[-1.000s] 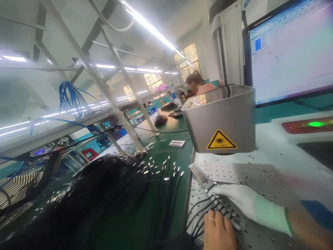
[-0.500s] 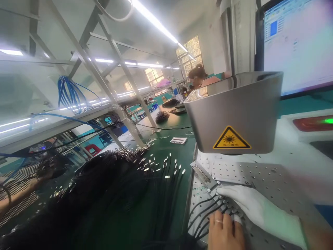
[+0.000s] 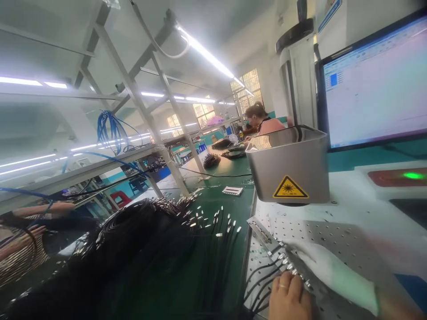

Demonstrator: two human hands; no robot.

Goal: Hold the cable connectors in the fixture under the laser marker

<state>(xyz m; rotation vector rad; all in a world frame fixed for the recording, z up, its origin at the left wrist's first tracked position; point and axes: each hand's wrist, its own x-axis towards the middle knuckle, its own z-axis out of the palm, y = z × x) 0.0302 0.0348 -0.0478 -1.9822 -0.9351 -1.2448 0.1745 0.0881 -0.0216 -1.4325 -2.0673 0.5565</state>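
My left hand (image 3: pixel 290 295), bare and with a ring, is closed over several black cables (image 3: pixel 262 276) just behind their metal plugs. The plugs (image 3: pixel 290 263) lie in a slanting row at a metal fixture (image 3: pixel 263 233) on the perforated plate. Along the far side of that row lies my right hand (image 3: pixel 328 269) in a white glove, its fingers stretched out toward the fixture. The glove is slightly blurred, and its fingertips do not show clearly. No object is visible in it.
A grey machine head (image 3: pixel 288 171) with a yellow warning label overhangs the perforated plate (image 3: pixel 310 226). Left of it, a large heap of black cables (image 3: pixel 126 235) covers the green table. A monitor (image 3: pixel 376 84) stands right. One co-worker sits behind; another person's arms (image 3: pixel 23 240) show left.
My view has shifted, so the machine head appears smaller. My right hand has slid back a little along the row, uncovering more plugs. My left hand stays over the cables.
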